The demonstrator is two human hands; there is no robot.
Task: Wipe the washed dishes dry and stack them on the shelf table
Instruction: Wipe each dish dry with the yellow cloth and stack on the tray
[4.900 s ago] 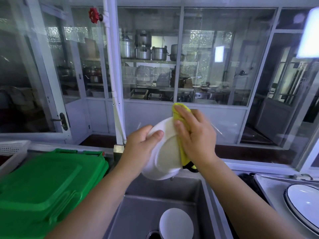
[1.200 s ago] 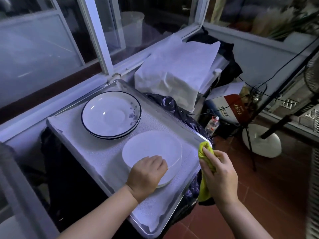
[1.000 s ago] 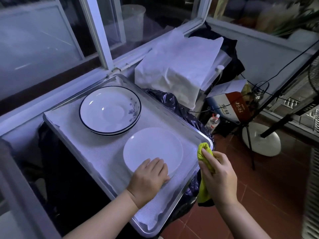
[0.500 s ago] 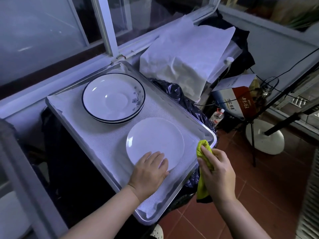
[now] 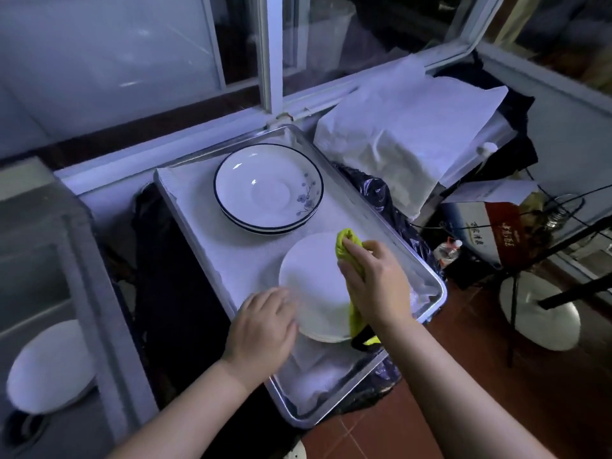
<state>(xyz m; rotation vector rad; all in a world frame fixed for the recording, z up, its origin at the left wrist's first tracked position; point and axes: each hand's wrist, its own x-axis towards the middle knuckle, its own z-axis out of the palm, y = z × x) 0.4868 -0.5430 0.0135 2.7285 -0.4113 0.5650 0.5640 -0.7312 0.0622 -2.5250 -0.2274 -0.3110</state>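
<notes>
A plain white plate (image 5: pixel 311 279) lies upside down on the lined metal tray (image 5: pixel 202 207), at its near right part. My right hand (image 5: pixel 374 283) grips a yellow cloth (image 5: pixel 346 246) and holds it against the plate's right side, covering that edge. My left hand (image 5: pixel 261 326), blurred, has relaxed fingers at the plate's near left rim and holds nothing. A stack of blue-rimmed plates with a flower print (image 5: pixel 268 190) stands at the far end of the tray.
A sink (image 5: pixel 43 293) at the left holds another white dish (image 5: pixel 49 366). White sheeting (image 5: pixel 397 127) covers things to the right of the tray. Boxes (image 5: pixel 490 230), cables and a fan base (image 5: pixel 539 313) stand on the red tile floor.
My right hand has come left with the cloth from beside the tray onto the white plate. My left hand has slid off the plate's top toward its near left edge.
</notes>
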